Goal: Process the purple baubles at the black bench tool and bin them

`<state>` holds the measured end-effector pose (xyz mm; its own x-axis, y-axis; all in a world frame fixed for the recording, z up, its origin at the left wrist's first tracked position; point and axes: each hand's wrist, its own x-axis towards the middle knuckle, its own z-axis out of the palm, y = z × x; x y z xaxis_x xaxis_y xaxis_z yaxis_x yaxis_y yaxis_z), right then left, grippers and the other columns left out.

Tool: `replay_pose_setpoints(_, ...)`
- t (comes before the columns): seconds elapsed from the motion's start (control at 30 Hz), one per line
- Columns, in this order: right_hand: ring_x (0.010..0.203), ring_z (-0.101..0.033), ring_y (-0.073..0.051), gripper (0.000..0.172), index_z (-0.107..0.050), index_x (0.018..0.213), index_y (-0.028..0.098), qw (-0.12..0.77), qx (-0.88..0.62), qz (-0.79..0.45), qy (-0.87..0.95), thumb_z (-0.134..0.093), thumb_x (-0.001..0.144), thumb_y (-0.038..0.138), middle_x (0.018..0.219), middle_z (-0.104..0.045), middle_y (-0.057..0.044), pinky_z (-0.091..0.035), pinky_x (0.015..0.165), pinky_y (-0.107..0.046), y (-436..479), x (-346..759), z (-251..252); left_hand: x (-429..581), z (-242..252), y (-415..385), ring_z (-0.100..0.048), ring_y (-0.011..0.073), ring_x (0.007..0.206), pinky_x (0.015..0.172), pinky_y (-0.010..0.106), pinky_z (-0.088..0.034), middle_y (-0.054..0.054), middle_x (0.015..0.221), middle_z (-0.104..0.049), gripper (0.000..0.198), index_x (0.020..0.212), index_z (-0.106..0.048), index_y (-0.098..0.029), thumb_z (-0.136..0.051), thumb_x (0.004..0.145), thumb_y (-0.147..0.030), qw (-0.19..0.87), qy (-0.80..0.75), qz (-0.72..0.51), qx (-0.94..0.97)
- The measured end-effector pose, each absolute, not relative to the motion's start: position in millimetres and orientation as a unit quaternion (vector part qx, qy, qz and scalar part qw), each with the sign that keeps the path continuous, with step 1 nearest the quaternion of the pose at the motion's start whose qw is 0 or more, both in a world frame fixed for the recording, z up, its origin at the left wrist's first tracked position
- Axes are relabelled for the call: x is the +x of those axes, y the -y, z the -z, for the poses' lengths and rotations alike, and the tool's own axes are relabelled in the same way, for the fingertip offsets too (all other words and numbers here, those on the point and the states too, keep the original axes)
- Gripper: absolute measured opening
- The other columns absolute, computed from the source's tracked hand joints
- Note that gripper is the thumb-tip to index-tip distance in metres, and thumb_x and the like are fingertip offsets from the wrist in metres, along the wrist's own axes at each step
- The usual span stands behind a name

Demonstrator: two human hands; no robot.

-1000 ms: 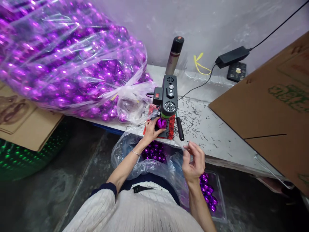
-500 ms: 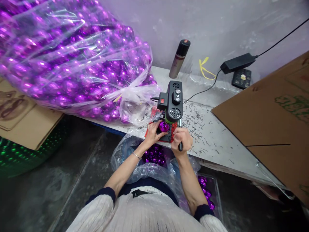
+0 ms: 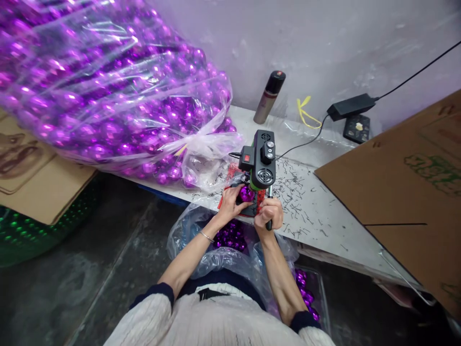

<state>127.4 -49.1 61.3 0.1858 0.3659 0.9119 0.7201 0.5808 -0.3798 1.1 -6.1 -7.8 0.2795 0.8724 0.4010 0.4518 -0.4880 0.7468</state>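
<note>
My left hand (image 3: 229, 205) grips a shiny purple ball ornament (image 3: 247, 193) between thumb and fingers, at the front of a small black bench press machine (image 3: 264, 158). The ball sits under the machine's head, over its dark base on a red mat (image 3: 262, 194). My right hand (image 3: 269, 213) is wrapped round the machine's black-ended lever handle (image 3: 269, 225), just right of the base. An open clear plastic bag (image 3: 201, 263) with several purple balls (image 3: 230, 235) inside hangs at the table edge below my hands. The exact contact between ball and machine is hidden.
A big tied bag of purple balls (image 3: 118, 105) fills the left. Behind the machine stand a spray can (image 3: 269, 97), a yellow ribbon (image 3: 305, 113) and a black power adapter (image 3: 351, 106). Small dark clippings litter the table (image 3: 324, 211). A cardboard box (image 3: 399, 192) stands at right.
The whole view has shifted slightly, so the table things sit a little lower. My left hand keeps the ball at the machine and my right hand keeps the lever, with little other change.
</note>
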Motion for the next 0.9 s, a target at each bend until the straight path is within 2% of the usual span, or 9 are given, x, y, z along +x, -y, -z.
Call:
replay_pose_setpoints(0.27,0.058,-0.052,-0.011,0.031,-0.044,0.071,0.023,0.615,-0.393,0.159,0.665,-0.04,0.102,0.028,0.068,-0.053,0.002,-0.045,0.06,-0.029,45.0,132.5,-59.9,3.4,3.5,2.1,-0.065,0.0306,0.114,0.1,0.047,-0.047,0.015,0.122,-0.069,0.065,0.139,-0.053,-0.018,-0.072,0.087,-0.052,0.272,-0.44,-0.408,0.752)
replay_pose_setpoints(0.4,0.059,-0.056,-0.012,0.033,-0.046,0.067,0.023,0.629,-0.437,0.11,0.634,-0.04,0.1,0.022,0.065,-0.055,0.001,-0.043,0.058,-0.028,49.8,131.8,-95.7,4.0,4.9,5.3,-0.064,0.0311,0.118,0.103,0.049,-0.047,0.016,0.128,-0.068,0.07,0.142,-0.051,-0.019,-0.074,0.085,-0.053,0.261,-0.428,-0.418,0.758)
replay_pose_setpoints(0.57,0.062,-0.057,-0.013,0.033,-0.048,0.066,0.023,0.632,-0.464,0.036,0.62,-0.046,0.098,0.02,0.064,-0.055,0.001,-0.044,0.061,-0.029,54.0,129.3,-131.7,-16.4,15.4,53.9,-0.054,0.0314,0.136,0.114,0.053,-0.04,0.02,0.142,-0.059,0.068,0.152,-0.039,-0.018,-0.061,0.095,-0.049,0.181,-0.411,-0.399,0.8)
replay_pose_setpoints(0.6,0.063,-0.058,-0.013,0.032,-0.048,0.066,0.023,0.633,-0.459,0.037,0.622,-0.046,0.098,0.018,0.065,-0.056,0.001,-0.044,0.062,-0.029,54.9,129.2,-130.6,-23.1,17.4,65.0,-0.051,0.0328,0.14,0.115,0.055,-0.038,0.022,0.146,-0.055,0.074,0.153,-0.038,-0.017,-0.062,0.093,-0.054,0.167,-0.402,-0.378,0.817)
replay_pose_setpoints(0.7,0.066,-0.059,-0.014,0.028,-0.051,0.069,0.022,0.626,-0.448,0.048,0.637,-0.045,0.096,0.014,0.069,-0.058,0.001,-0.044,0.064,-0.029,58.4,129.9,-116.3,-41.7,15.5,74.5,-0.04,0.0398,0.147,0.117,0.059,-0.034,0.028,0.156,-0.042,0.11,0.157,-0.03,-0.012,-0.068,0.076,-0.075,0.151,-0.381,-0.333,0.849)
replay_pose_setpoints(0.73,0.067,-0.06,-0.014,0.027,-0.052,0.071,0.022,0.62,-0.448,0.049,0.642,-0.046,0.096,0.013,0.07,-0.059,0.0,-0.045,0.064,-0.03,59.8,130.3,-110.7,-46.0,11.1,65.6,-0.039,0.0402,0.147,0.118,0.059,-0.033,0.029,0.157,-0.04,0.111,0.158,-0.029,-0.011,-0.066,0.076,-0.077,0.151,-0.389,-0.331,0.846)
replay_pose_setpoints(0.77,0.068,-0.06,-0.014,0.026,-0.052,0.071,0.021,0.615,-0.449,0.048,0.646,-0.046,0.095,0.013,0.071,-0.06,0.0,-0.045,0.065,-0.03,61.1,130.7,-106.1,-48.8,4.9,50.0,-0.04,0.0392,0.147,0.118,0.058,-0.034,0.028,0.156,-0.041,0.104,0.157,-0.03,-0.011,-0.063,0.082,-0.074,0.152,-0.41,-0.335,0.835)
replay_pose_setpoints(0.83,0.069,-0.06,-0.014,0.025,-0.053,0.072,0.021,0.61,-0.451,0.045,0.65,-0.047,0.094,0.012,0.072,-0.06,-0.001,-0.045,0.065,-0.03,63.2,131.4,-100.5,-50.0,-11.5,2.8,-0.045,0.0347,0.144,0.118,0.055,-0.034,0.024,0.152,-0.049,0.063,0.149,-0.045,-0.013,-0.051,0.098,-0.049,0.15,-0.487,-0.342,0.79)
replay_pose_setpoints(0.9,0.069,-0.06,-0.015,0.024,-0.053,0.073,0.022,0.611,-0.453,0.045,0.648,-0.047,0.094,0.011,0.072,-0.06,-0.001,-0.046,0.065,-0.031,64.4,131.5,-99.7,-46.4,-28.6,-54.0,-0.051,0.0361,0.138,0.116,0.054,-0.036,0.026,0.143,-0.058,0.044,0.136,-0.057,-0.008,-0.049,0.098,-0.029,0.16,-0.578,-0.317,0.735)
